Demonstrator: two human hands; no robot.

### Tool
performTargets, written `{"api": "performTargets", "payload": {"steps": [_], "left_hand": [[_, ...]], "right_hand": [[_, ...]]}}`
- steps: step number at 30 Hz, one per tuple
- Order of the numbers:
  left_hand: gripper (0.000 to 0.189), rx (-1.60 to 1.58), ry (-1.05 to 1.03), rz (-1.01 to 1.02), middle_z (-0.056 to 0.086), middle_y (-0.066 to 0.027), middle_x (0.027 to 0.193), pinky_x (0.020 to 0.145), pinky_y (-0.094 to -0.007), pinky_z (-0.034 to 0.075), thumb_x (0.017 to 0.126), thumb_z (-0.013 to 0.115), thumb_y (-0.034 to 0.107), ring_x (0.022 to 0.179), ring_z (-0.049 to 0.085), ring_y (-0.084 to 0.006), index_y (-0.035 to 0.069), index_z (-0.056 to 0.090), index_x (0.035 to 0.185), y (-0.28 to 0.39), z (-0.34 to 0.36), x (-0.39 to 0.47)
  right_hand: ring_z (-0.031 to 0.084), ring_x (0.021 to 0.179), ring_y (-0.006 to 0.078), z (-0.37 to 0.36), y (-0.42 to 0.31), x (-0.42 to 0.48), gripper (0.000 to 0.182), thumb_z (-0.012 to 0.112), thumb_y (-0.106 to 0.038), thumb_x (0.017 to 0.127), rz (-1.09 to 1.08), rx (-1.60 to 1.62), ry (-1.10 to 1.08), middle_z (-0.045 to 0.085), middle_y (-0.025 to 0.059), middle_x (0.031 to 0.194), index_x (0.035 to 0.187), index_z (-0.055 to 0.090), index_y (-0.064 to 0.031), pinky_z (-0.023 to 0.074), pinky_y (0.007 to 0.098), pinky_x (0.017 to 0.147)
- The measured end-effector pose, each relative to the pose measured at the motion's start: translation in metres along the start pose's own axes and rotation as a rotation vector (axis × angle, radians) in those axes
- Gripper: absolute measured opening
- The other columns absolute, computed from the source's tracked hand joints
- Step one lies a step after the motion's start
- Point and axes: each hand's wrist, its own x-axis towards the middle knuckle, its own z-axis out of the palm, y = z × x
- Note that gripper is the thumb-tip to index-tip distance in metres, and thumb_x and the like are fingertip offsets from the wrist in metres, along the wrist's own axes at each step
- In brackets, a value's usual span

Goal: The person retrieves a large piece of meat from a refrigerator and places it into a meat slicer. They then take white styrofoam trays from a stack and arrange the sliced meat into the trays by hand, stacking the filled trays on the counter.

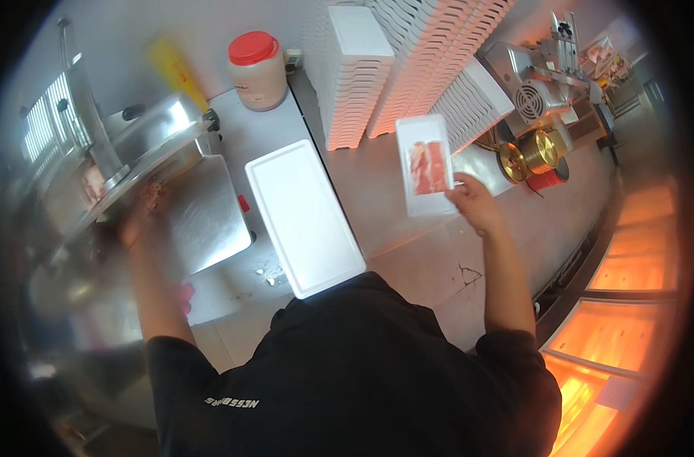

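My right hand (474, 204) grips the lower right edge of a small white tray (407, 137), on which slices of raw meat (428, 168) lie side by side. At the left, my left hand (134, 225) is blurred beside the metal meat slicer (170, 123), near some meat (153, 195) by the blade; whether it holds anything is not plain. A piece of meat (94, 181) shows behind the slicer's plate. Between my hands a larger, bare white tray (307, 220) rests on the white worktop, in front of my body.
Tall stacks of white trays (359, 91) stand at the back. A red-lidded plastic jar (258, 74) is left of them. A second slicer (530, 94), brass-coloured pots (538, 151) and a red container (548, 177) stand at the right. Orange-lit glass panels (601, 331) run along the lower right.
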Motion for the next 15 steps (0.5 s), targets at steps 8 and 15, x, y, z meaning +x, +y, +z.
{"api": "performTargets", "payload": {"steps": [8, 15], "left_hand": [[0.012, -0.187, -0.093, -0.141, 0.063, 0.001, 0.089, 0.065, -0.0249, 0.049, 0.095, 0.064, 0.01, 0.076, 0.06, -0.0114, 0.009, 0.061, 0.107, 0.025, -0.026, -0.1], [0.016, -0.339, -0.432, -0.096, 0.067, -0.0041, 0.093, 0.072, -0.0266, 0.052, 0.09, 0.068, 0.003, 0.081, 0.064, -0.0129, 0.006, 0.059, 0.103, 0.163, 0.066, -0.234]], "right_hand": [[0.059, 0.076, 0.0158, 0.071, 0.26, 0.099, 0.039, 0.071, -0.012, 0.089, 0.125, -0.014, 0.047, 0.067, 0.0076, 0.091, 0.124, 0.064, 0.002, 0.0487, 0.0308, 0.066], [0.068, 0.101, 0.0331, 0.066, 0.221, 0.131, 0.045, 0.078, -0.02, 0.08, -0.119, -0.594, 0.205, 0.071, 0.0183, 0.109, 0.119, 0.066, -0.0002, 0.0531, 0.0392, 0.087]]}}
